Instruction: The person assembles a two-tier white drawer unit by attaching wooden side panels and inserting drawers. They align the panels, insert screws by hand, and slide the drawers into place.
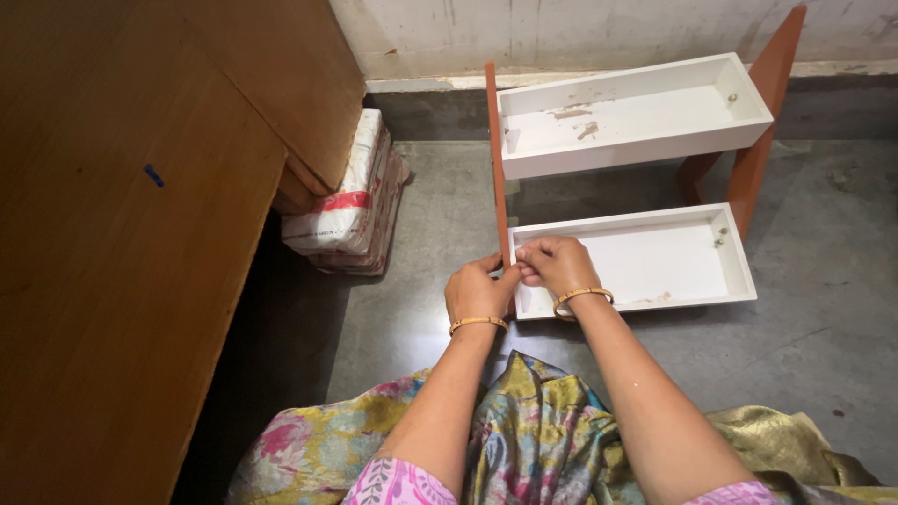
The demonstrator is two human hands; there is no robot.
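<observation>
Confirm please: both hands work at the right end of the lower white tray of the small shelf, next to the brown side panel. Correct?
Not quite. In the head view, the left hand and right hand work at the left end of the lower white tray, beside the brown side panel.

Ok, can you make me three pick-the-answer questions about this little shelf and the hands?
1. Where do both hands meet?
A. at the lower tray's left end
B. on the upper tray
C. on the white sack

2. How many white trays does the shelf have?
A. one
B. two
C. four

3. How does the shelf stand?
A. upright on the floor
B. flat on its back
C. on the wooden table

Answers:
1 A: the left hand and right hand pinch where the lower tray joins the brown side board.
2 B: upper tray plus lower.
3 A: it rests on the grey floor.
</observation>
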